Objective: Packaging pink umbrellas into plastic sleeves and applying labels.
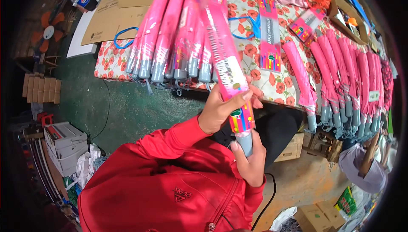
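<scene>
A person in a red jacket holds one folded pink umbrella (pixel 231 77), already inside a clear printed sleeve, up over the near edge of the desk (pixel 272 88), which is covered in a poppy-patterned cloth. The umbrella slants from the grey handle (pixel 245 142) at the bottom to a blurred tip that reaches up over the middle of the desk.

As for progress, a good share looks finished. A row of sleeved pink umbrellas (pixel 170 41) lies side by side along the near left edge of the desk, grey handles hanging over it. A second batch of pink umbrellas (pixel 348 79) lies fanned along the near right edge; whether those are sleeved I cannot tell. One loose umbrella (pixel 299 77) and a flat empty sleeve (pixel 270 36) lie between the two groups, so at least some packing seems left, and the one in hand has not yet joined either row.

The left hand (pixel 219 108) wraps round the lower part of the sleeve, fingers (pixel 255 96) closed behind it and the thumb pressed across the front, just above the striped label. The right hand (pixel 250 162) sits below, palm up, fingers curled shut about the grey handle. Both grips look firm.

Flattened cardboard (pixel 112 17) and a blue cord (pixel 123 36) lie at the far left corner of the desk.
</scene>
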### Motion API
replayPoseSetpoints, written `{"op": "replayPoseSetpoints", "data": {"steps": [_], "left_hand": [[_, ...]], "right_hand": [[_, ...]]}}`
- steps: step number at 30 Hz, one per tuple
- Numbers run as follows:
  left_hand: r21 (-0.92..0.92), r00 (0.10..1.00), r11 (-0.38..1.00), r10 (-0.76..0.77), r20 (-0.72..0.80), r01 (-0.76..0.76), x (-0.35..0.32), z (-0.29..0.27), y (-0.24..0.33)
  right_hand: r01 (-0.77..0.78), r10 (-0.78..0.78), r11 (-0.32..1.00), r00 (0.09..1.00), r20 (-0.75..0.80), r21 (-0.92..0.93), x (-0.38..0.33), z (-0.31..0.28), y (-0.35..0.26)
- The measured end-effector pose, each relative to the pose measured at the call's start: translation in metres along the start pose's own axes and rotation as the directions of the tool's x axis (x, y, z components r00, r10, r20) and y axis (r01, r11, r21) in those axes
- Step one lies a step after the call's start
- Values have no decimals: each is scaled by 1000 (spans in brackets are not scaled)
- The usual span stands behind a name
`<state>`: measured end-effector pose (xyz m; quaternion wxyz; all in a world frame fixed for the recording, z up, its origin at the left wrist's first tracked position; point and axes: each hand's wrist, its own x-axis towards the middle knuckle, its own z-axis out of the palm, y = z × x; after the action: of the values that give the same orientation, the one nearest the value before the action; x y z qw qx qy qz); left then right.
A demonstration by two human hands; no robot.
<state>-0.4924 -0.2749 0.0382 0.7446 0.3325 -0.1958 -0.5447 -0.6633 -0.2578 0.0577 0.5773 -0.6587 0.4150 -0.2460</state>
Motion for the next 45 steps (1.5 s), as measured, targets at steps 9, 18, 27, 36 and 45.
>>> {"op": "replayPoseSetpoints", "data": {"steps": [9,18,27,36,45], "left_hand": [[70,987,987,-142,-74,148,-15,5,-8],[122,992,990,-57,-111,71,-21,10,-11],[785,886,606,426,-185,-128,-3,-15,36],[840,869,-497,490,66,216,37,-101,118],[892,721,-449,600,347,-55,50,-103,104]], "right_hand": [[-132,131,991,989,71,2,-11,-2,13],[-139,139,990,989,-54,8,-13,19,25],[-2,-5,998,994,112,63,6,29,25],[94,-63,985,976,207,-146,9,46,29],[42,4,981,972,234,-190,7,44,29]]}}
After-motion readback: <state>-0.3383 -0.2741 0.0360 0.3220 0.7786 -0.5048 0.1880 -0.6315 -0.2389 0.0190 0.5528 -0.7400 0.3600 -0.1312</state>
